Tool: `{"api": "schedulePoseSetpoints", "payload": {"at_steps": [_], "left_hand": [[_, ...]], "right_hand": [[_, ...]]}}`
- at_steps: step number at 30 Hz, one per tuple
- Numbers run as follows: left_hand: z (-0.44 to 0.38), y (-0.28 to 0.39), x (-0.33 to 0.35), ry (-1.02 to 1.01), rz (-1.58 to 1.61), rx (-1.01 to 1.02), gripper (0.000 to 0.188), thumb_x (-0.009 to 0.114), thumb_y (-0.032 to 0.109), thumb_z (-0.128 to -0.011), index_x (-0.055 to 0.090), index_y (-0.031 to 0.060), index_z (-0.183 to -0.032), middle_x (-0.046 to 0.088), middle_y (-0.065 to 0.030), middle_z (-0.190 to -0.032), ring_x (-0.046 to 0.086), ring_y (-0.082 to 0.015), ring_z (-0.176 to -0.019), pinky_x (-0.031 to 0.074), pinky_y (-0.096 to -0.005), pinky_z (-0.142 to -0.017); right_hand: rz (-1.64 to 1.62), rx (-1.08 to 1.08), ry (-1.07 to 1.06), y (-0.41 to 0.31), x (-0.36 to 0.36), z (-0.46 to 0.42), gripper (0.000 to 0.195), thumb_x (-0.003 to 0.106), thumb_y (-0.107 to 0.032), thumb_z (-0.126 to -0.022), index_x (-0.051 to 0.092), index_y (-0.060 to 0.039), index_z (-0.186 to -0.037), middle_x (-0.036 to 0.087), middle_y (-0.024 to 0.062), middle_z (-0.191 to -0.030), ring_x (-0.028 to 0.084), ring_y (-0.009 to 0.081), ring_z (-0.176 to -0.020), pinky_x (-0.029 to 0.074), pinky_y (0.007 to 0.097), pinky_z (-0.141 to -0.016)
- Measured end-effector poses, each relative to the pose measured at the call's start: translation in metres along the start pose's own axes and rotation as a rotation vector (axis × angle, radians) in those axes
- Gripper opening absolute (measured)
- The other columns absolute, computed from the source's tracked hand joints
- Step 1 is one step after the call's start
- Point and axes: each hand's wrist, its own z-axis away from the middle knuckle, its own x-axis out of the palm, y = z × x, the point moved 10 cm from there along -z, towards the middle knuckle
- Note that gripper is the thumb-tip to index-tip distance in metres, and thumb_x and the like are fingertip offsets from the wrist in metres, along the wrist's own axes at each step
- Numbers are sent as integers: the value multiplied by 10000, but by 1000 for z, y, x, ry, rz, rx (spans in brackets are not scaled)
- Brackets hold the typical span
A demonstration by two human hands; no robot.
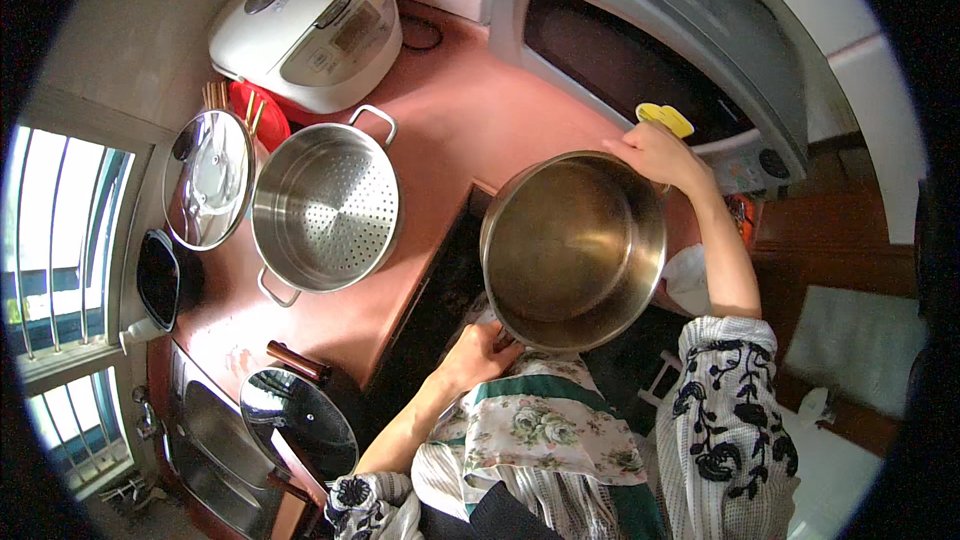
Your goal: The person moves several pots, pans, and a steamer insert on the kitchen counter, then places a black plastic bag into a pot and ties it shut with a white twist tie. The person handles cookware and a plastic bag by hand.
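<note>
A large stainless steel pot (574, 251) is held between my two hands, its mouth tilted towards me. My left hand (480, 354) grips a handle at its lower left rim. At the upper right rim, my right hand (661, 154) is closed around the other side, its handle mostly hidden by the fingers. The inside looks empty. On the pink counter to the left sits a perforated steel steamer insert (328, 208) with two loop handles. Left of it a glass lid (210, 180) leans upright near chopsticks (215, 96).
A white rice cooker (307, 30) stands at the back left, a microwave oven (630, 52) at the back right. A lidded pan (300, 420) is at the lower left beside the sink (217, 442). The dark cooktop (435, 315) lies under and left of the pot.
</note>
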Motion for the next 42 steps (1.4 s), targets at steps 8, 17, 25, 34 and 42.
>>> {"api": "schedulePoseSetpoints", "payload": {"at_steps": [8,17,25,34,42], "left_hand": [[7,-4,1,-141,267,-159,163,594,109,-833,602,-13,-940,517,1,-603,459,-57,-555,390,-242,-493],[4,1,2,-140,362,-143,177,591,61,-820,594,-25,-976,536,18,-654,455,-56,-580,389,-236,-509],[-5,-12,2,-198,285,-148,230,592,60,-805,586,-10,-1024,537,-1,-636,473,-85,-568,404,-264,-515],[-19,-10,1,-240,407,-219,174,562,69,-834,562,-24,-981,501,-22,-540,464,-93,-418,382,-246,-389],[-49,-8,-13,-192,253,-187,162,568,136,-841,563,-24,-859,514,-29,-568,479,-108,-430,414,-250,-406]], "right_hand": [[-11,-570,-168,-57,76,-110,325,490,-184,-870,556,-162,-1187,582,215,-1072,568,329,-969,442,409,-834],[366,-515,-359,-55,124,-117,502,436,-144,-881,368,-340,-1339,540,152,-1088,551,309,-960,455,414,-816],[61,-726,156,-54,88,-111,304,617,-180,-800,591,-185,-1103,583,70,-846,602,286,-728,499,383,-625],[-1299,-46,-172,-86,54,-123,284,610,-327,-858,634,-52,-927,626,2,-834,529,40,-655,412,179,-531],[-1704,-36,-546,-196,16,-88,306,553,-351,-892,603,-69,-1003,595,4,-887,475,26,-655,371,139,-500]]}}
